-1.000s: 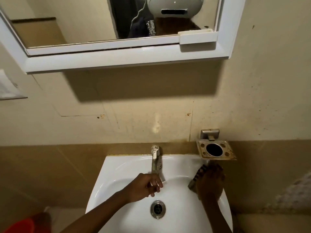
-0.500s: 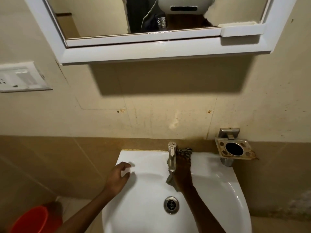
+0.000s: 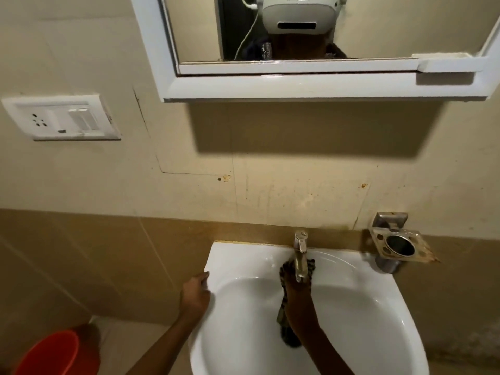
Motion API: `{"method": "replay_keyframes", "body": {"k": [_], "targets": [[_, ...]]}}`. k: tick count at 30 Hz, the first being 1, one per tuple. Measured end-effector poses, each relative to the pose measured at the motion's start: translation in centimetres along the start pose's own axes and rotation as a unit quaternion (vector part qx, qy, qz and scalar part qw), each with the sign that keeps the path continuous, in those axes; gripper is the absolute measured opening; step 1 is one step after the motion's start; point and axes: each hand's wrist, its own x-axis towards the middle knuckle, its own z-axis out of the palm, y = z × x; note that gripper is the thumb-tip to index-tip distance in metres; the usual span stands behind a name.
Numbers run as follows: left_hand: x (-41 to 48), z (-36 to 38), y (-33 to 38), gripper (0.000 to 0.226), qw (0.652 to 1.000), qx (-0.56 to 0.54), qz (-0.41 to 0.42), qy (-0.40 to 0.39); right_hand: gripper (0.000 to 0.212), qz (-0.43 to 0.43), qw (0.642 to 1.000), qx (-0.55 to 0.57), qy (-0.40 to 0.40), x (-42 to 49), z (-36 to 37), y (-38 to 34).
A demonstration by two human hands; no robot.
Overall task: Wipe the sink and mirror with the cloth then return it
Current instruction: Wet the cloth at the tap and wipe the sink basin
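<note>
Left hand [image 3: 195,292] rests flat, fingers together, on the sink [image 3: 378,307] rim at nine o'clock. Right hand [image 3: 296,286] grips the checked cloth [image 3: 284,315] under the tap [image 3: 300,255] at twelve. Mirror [image 3: 311,31] beyond, above.

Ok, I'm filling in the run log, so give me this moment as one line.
stage: wiping sink | right hand: cloth behind tap | left hand: on sink's left rim | mirror: untouched now

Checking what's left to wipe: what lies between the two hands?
Head view: only bare white sink between the left hand and the right hand holding the cloth.
</note>
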Motion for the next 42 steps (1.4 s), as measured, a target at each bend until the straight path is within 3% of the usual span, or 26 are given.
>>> {"method": "replay_keyframes", "body": {"k": [3,5,9,11,12,13,15,18,19,21,25,28,31,32,33,37,39,40,42], "targets": [[0.6,-0.1,-0.5,0.054,1.0,-0.012,-0.015,0.018,0.04,0.019,0.985,-0.164,-0.045,-0.3,-0.1,1.4],[0.7,0.1,-0.5,0.054,0.999,-0.01,-0.018,0.025,0.046,-0.091,0.964,-0.249,-0.037,-0.1,-0.3,2.7],[1.3,0.3,-0.8,0.052,0.999,0.003,-0.024,0.027,0.048,-0.222,0.906,-0.339,-0.121,0.1,0.0,2.1],[1.6,0.2,-0.9,0.052,1.0,0.004,-0.025,0.016,0.069,-0.282,0.859,-0.403,-0.141,1.0,1.3,2.1],[1.7,0.1,-1.0,0.053,1.0,0.002,-0.024,0.014,0.086,-0.278,0.861,-0.412,-0.113,2.0,2.3,2.4],[1.7,0.0,-1.1,0.054,1.0,0.002,-0.024,0.012,0.094,-0.215,0.882,-0.402,-0.118,2.9,3.3,1.8],[1.6,0.0,-1.1,0.055,1.0,0.002,-0.029,0.005,0.083,-0.066,0.919,-0.373,-0.109,4.1,4.7,0.2],[1.6,0.1,-1.3,0.055,1.0,0.002,-0.03,-0.001,0.053,-0.028,0.92,-0.391,-0.03,4.5,7.1,-0.9],[1.7,0.1,-1.4,0.055,0.999,0.002,-0.032,-0.001,0.052,-0.012,0.922,-0.385,-0.02,4.4,7.8,-1.3],[1.8,-0.2,-1.6,0.054,0.999,0.004,-0.031,-0.002,0.068,0.016,0.927,-0.374,-0.022,4.2,9.2,-1.6],[2.0,-0.5,-2.3,0.048,0.998,-0.045,-0.03,-0.015,0.068,-0.037,0.935,-0.353,0.012,4.3,10.4,-1.9],[2.4,-1.1,-3.0,0.015,0.979,-0.179,-0.091,-0.033,0.049,-0.176,0.936,-0.292,-0.086,2.4,12.9,-2.2],[3.1,-1.9,-3.3,0.034,0.936,-0.31,-0.164,-0.039,0.045,-0.301,0.891,-0.295,-0.171,2.2,14.7,-3.0],[2.9,-2.3,-3.2,0.032,0.909,-0.365,-0.194,-0.05,0.045,-0.309,0.875,-0.325,-0.185,2.8,14.6,-3.1],[2.8,-2.6,-3.1,0.029,0.907,-0.367,-0.201,-0.048,0.045,-0.309,0.867,-0.347,-0.178,3.6,14.6,-3.1],[3.9,-3.4,-3.7,0.018,0.905,-0.391,-0.168,0.008,0.05,-0.192,0.914,-0.339,-0.116,5.9,14.7,-4.8],[3.7,-3.4,-3.2,0.02,0.916,-0.369,-0.156,0.001,0.053,-0.185,0.929,-0.317,-0.053,4.2,14.7,-5.2],[1.7,-2.3,-4.4,0.021,0.926,-0.334,-0.174,-0.026,0.053,-0.157,0.927,-0.326,-0.098,0.7,14.2,-5.0],[-0.7,-1.7,-4.7,0.022,0.924,-0.343,-0.168,-0.011,0.054,-0.19,0.916,-0.31,-0.169,-5.3,14.3,-4.2]]}}
